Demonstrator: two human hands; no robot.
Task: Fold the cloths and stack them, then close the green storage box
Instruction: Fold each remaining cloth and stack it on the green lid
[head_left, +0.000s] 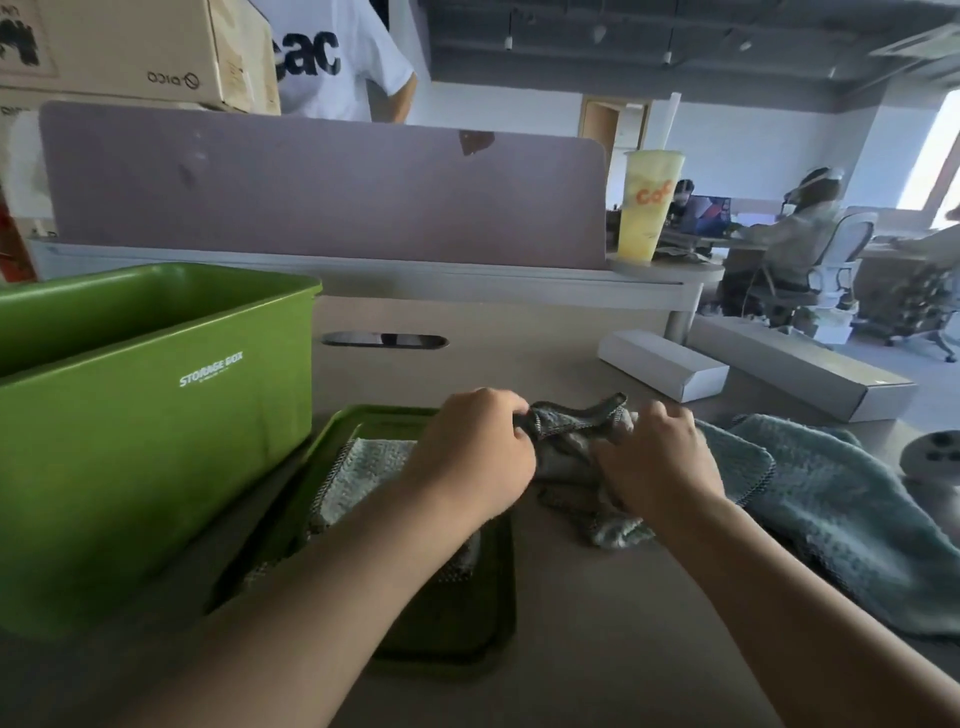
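Grey-green terry cloth with dark stitched hem (571, 436), crumpled, held low over the tan tabletop (597, 649) between left hand (472, 452) and right hand (654, 457), right of the dark green flat plastic lid (467, 618). Lid lies on the tabletop just beside the front of the open green plastic storage box (156, 426); one pale folded cloth (369, 467) rests on it. Two larger teal pile cloths (841, 509) lie to the right, unfolded or half folded, cannot tell which.

Step in hand, as judged: finding the hem and opening the bunched cloth before folding. To do it well: walk the left fingers (498, 402) and right fingers (660, 413) apart along the stitched edge to two adjacent corners, pull taut so the bunch drops out, lay it flat on bare tabletop, then fold edge to edge and smooth each crease with a flat palm. Match the folded size to the cloth on the lid so the stack sits square. Risk: dragging the neighbouring teal cloth, which lies just beside the right wrist.

Pose: left hand knuckles up, fingers curled, pinching the hem at its left end. Right hand palm down, fingers curled into the bunched fabric, gripping it; thumb hidden. Forearms converge from the lower corners, left one crossing over the lid. Box interior mostly out of view; lid not yet on
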